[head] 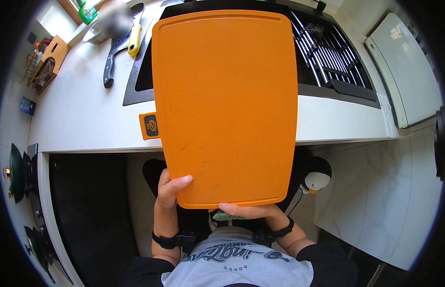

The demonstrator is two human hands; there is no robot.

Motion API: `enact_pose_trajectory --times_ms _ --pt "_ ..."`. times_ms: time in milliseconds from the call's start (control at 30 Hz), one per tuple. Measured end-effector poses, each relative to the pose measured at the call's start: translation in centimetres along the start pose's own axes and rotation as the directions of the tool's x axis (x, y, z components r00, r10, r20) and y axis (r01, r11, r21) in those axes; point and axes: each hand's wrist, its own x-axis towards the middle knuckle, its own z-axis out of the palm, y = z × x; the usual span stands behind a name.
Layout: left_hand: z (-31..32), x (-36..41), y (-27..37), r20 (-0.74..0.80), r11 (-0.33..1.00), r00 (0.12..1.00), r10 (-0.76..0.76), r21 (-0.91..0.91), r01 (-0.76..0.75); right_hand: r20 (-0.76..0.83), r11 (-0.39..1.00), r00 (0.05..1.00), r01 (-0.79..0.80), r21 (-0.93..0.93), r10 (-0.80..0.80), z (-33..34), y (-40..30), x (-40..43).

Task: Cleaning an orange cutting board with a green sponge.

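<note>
A large orange plastic cutting board (226,107) is held up over the counter's front edge and the sink, its scratched face towards me. A small tab with a dark icon plate (151,125) sticks out at its left side. My left hand (169,190) grips the lower left corner, thumb on the face and fingers hidden behind. At the bottom edge is my right hand (246,211), its thumb along the rim. A green scouring pad (226,216) shows beneath that hand, partly covered by it and the board.
Behind the board lies a dark sink (143,77) with a roll-up drying rack (330,53) on its right. On the white counter (79,122) rest a cleaver (111,66), a yellow-handled tool (135,40) and a metal bowl (93,35). A wooden holder (56,53) stands left, a white lidded appliance (405,68) right.
</note>
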Motion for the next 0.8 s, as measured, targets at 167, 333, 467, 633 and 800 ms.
enact_pose_trajectory --times_ms 167,333,467,633,800 --pt "0.0 0.0 0.0 0.003 1.0 1.0 -0.007 0.005 0.007 -0.016 0.999 1.0 -0.019 -0.047 0.019 0.0 0.9 -0.3" --pt "-0.2 0.0 -0.1 0.004 1.0 1.0 -0.007 0.019 0.007 -0.035 0.997 0.999 -0.023 -0.074 0.02 0.1 0.8 -0.4" --pt "-0.1 -0.1 0.0 0.0 1.0 1.0 -0.007 0.015 0.007 -0.057 0.997 0.998 0.003 -0.078 -0.007 0.1 0.0 -0.3" --pt "-0.1 0.0 0.0 -0.001 1.0 1.0 -0.013 0.014 0.013 -0.037 0.999 0.999 -0.026 -0.041 0.024 0.1 -0.5 -0.3" --pt "-0.1 0.0 0.0 0.007 1.0 1.0 -0.005 0.005 0.005 -0.025 0.999 0.999 -0.022 -0.031 0.021 0.1 -0.5 -0.2"
